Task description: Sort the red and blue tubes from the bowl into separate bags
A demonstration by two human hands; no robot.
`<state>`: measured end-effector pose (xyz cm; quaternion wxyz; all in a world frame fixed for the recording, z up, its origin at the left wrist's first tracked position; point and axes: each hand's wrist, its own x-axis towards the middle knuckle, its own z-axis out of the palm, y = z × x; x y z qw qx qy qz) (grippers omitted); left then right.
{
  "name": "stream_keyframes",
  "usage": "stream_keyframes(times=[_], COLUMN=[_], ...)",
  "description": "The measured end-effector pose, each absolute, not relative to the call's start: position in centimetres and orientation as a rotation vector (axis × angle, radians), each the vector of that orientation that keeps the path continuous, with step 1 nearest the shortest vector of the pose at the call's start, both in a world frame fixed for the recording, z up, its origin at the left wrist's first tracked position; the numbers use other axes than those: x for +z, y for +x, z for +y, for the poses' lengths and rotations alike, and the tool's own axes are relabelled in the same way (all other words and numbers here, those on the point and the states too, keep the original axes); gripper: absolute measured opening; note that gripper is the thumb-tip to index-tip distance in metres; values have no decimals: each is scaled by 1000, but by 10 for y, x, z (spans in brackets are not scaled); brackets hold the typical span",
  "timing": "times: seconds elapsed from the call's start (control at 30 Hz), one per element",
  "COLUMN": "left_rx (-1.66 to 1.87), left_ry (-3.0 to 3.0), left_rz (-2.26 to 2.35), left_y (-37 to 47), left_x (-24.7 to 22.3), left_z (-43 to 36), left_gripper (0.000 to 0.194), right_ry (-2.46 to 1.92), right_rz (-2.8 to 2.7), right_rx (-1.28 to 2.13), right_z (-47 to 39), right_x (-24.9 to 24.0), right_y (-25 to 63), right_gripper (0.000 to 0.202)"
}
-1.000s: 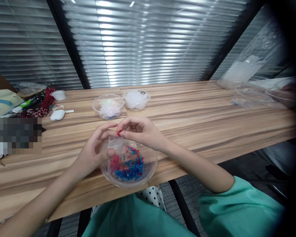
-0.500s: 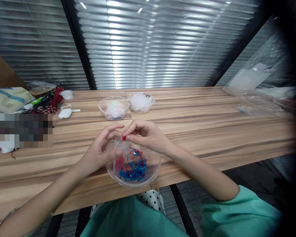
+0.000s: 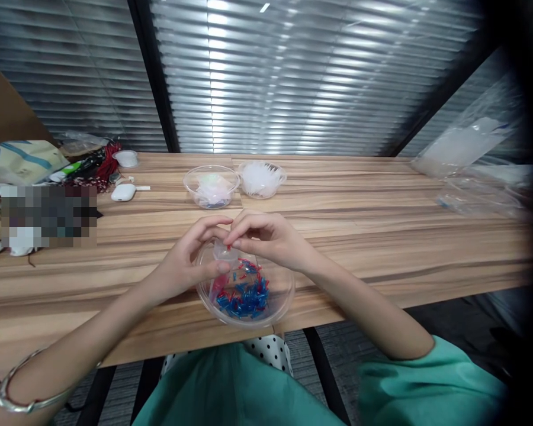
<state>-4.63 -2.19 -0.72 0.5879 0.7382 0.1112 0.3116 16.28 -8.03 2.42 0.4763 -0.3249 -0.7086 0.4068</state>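
Both forearms [image 3: 359, 302] converge | left hand [image 3: 184, 263] gripping bag [image 3: 223, 254] | right hand [image 3: 278, 239] pinching red piece [image 3: 228, 248]

On table [image 3: 373, 236], lower centre: bowl [image 3: 249, 324], pieces [image 3: 246, 300] in it, sachet [image 3: 217, 288] over its left part. Behind bowl: tub [image 3: 190, 187], second tub [image 3: 263, 194] just right. Upper left: earbud case [image 3: 123, 192]. Upper right: plastic bag [image 3: 464, 145].

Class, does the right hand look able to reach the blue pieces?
Probably yes: the bowl is open and close, its blue pieces uncovered, though the right hand is pinching a red piece.
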Motion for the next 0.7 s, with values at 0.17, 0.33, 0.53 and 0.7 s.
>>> stream_keyframes(times=[0.17,0.33,0.53,0.7], left_rx=[704,767,883,829], left_ry=[1747,1819,1970,1991], left_rz=[291,266,323,333], left_y=[-47,-45,-44,-45], left_x=[-6,-6,-8,-11], left_z=[-23,-23,-27,-27], left_gripper=[62,55,54,59], right_ry=[-827,-1077,-1331,-1203], right_rz=[-1666,-1719,-2349,-2664], right_rx=[1070,757,237,384], right_z=[-80,-85,-92,-92], right_x=[22,24,30,36], right_y=[163,159,162,170], right_gripper=[6,5,23,21])
